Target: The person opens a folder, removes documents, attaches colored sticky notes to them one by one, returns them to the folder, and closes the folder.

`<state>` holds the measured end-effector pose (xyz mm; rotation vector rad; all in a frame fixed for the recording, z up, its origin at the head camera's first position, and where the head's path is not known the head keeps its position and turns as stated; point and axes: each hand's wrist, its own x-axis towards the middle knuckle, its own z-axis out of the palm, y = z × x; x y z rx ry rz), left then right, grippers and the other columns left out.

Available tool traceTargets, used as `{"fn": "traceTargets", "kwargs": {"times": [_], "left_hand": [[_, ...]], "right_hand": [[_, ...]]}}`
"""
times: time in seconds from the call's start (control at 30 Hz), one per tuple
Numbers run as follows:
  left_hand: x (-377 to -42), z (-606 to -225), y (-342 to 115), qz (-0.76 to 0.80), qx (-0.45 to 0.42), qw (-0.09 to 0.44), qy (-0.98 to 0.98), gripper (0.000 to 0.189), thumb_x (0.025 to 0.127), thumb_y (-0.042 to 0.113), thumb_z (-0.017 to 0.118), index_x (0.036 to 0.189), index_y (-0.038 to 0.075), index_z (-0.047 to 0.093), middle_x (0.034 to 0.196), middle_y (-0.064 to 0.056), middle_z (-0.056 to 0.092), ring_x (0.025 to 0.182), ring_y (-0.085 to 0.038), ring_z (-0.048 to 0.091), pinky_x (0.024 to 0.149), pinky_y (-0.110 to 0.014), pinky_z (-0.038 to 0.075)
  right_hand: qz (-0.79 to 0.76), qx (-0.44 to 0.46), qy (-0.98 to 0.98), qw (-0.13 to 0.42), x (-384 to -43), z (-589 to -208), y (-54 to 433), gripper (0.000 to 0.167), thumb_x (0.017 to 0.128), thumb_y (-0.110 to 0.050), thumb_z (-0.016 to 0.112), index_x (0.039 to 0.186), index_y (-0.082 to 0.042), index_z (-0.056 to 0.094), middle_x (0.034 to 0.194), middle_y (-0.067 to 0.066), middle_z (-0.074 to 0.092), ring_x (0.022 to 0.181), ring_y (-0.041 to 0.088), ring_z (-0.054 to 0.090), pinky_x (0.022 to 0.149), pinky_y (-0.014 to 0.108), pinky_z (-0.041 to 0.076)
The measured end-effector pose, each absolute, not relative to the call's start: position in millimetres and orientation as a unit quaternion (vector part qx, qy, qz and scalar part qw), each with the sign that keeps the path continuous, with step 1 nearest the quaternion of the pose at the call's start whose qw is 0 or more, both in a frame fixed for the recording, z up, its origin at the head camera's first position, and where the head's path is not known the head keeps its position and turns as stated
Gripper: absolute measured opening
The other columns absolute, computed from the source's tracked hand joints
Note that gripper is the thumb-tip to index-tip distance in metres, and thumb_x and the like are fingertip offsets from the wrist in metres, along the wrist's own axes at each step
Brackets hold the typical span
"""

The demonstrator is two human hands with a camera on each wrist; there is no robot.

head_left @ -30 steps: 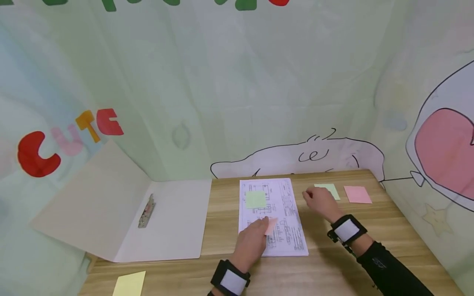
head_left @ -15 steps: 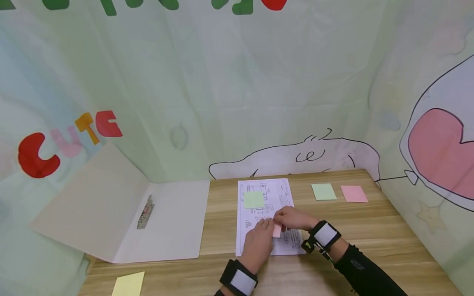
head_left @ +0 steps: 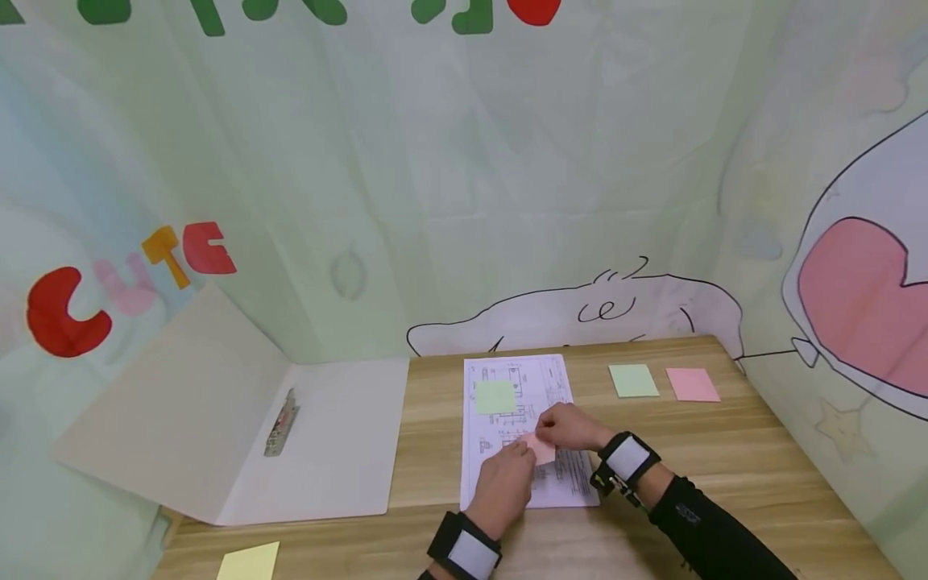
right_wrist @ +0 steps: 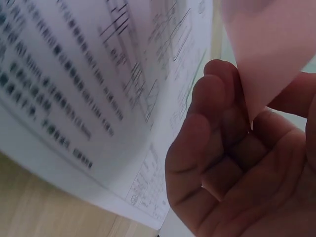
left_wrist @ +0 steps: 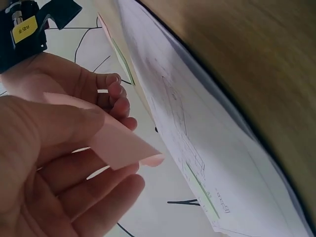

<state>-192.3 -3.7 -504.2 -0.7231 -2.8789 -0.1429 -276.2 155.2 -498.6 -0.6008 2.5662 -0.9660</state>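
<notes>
A pink sticky note (head_left: pixel 540 449) is held above a printed sheet of drawings (head_left: pixel 565 487) by both hands. My left hand (head_left: pixel 502 487) pinches it on its left side; in the left wrist view the thumb lies over the note (left_wrist: pixel 123 140) with the other fingers behind. My right hand (head_left: pixel 573 427) pinches the note at its upper right, thumb on one side and curled fingers on the other. In the right wrist view one pointed corner of the note (right_wrist: pixel 266 59) hangs over the palm. A green sticky note (head_left: pixel 496 397) lies on the sheet's upper part.
On the wooden table (head_left: pixel 435 483), a green note (head_left: pixel 634 380) and a pink note (head_left: pixel 693 384) lie at the back right. An open white folder (head_left: pixel 341 451) with a metal clip (head_left: pixel 281 423) stands left. A yellow note (head_left: pixel 249 561) lies at front left.
My right hand has come left from beside the green note at the back right to the pink sticky note in my left hand. The note has since turned, showing more of its face.
</notes>
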Motion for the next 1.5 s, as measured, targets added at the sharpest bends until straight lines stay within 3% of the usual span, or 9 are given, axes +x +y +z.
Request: {"fn": "traceTargets", "kwargs": {"times": [0.1, 0.2, 0.53, 0.9, 1.3, 1.5], "left_hand": [[-191.7, -504.5, -3.3, -0.058, -0.247, 0.081, -0.964, 0.004, 0.079, 0.008, 0.071, 0.076, 0.01, 0.069, 0.071, 0.002, 0.058, 0.063, -0.013, 0.054, 0.053, -0.024, 0.043], [-192.5, -504.9, -0.6, -0.053, -0.254, 0.078, -0.963, 0.007, 0.078, 0.007, 0.071, 0.072, 0.012, 0.07, 0.065, 0.002, 0.056, 0.056, -0.012, 0.051, 0.05, -0.024, 0.04], [-195.9, -508.3, 8.1, -0.023, -0.245, 0.069, -0.967, 0.009, 0.083, 0.01, 0.068, 0.075, 0.009, 0.071, 0.06, 0.0, 0.054, 0.053, -0.011, 0.048, 0.049, -0.024, 0.041], [-198.3, -520.3, 10.6, -0.045, -0.255, 0.083, -0.962, 0.01, 0.081, 0.004, 0.067, 0.071, 0.006, 0.068, 0.059, -0.003, 0.056, 0.053, -0.015, 0.054, 0.049, -0.028, 0.044], [-196.3, -521.7, 9.3, -0.045, -0.269, 0.075, -0.959, 0.012, 0.08, 0.003, 0.067, 0.068, 0.007, 0.068, 0.059, -0.004, 0.056, 0.055, -0.017, 0.057, 0.049, -0.028, 0.045], [-194.2, -520.7, 8.1, -0.048, -0.273, 0.08, -0.957, 0.013, 0.078, 0.002, 0.068, 0.067, 0.007, 0.066, 0.06, -0.004, 0.057, 0.055, -0.017, 0.057, 0.05, -0.029, 0.046]], "right_hand": [[-0.335, -0.219, 0.901, 0.167, -276.1, -498.9, 158.5, 0.019, 0.09, -0.01, 0.058, 0.076, -0.012, 0.069, 0.065, -0.004, 0.057, 0.056, 0.01, 0.049, 0.051, 0.023, 0.035], [-0.32, -0.228, 0.905, 0.163, -276.7, -500.0, 160.7, 0.016, 0.089, -0.01, 0.06, 0.079, -0.012, 0.072, 0.069, -0.004, 0.06, 0.06, 0.011, 0.051, 0.053, 0.023, 0.037], [-0.281, -0.235, 0.923, 0.116, -281.3, -508.5, 159.3, 0.012, 0.085, -0.014, 0.068, 0.079, -0.01, 0.077, 0.071, -0.005, 0.067, 0.062, 0.01, 0.053, 0.054, 0.023, 0.038], [-0.274, -0.222, 0.929, 0.113, -280.4, -515.9, 155.9, 0.014, 0.084, -0.014, 0.068, 0.073, -0.011, 0.076, 0.067, -0.005, 0.065, 0.059, 0.01, 0.052, 0.049, 0.022, 0.036], [-0.201, -0.215, 0.953, 0.074, -281.6, -525.3, 140.9, 0.014, 0.077, -0.011, 0.072, 0.063, -0.01, 0.07, 0.058, -0.006, 0.056, 0.056, 0.012, 0.047, 0.052, 0.025, 0.037], [-0.198, -0.164, 0.962, 0.087, -283.6, -525.4, 131.6, 0.023, 0.075, -0.017, 0.076, 0.059, -0.009, 0.061, 0.052, -0.003, 0.043, 0.049, 0.013, 0.04, 0.046, 0.026, 0.03]]}}
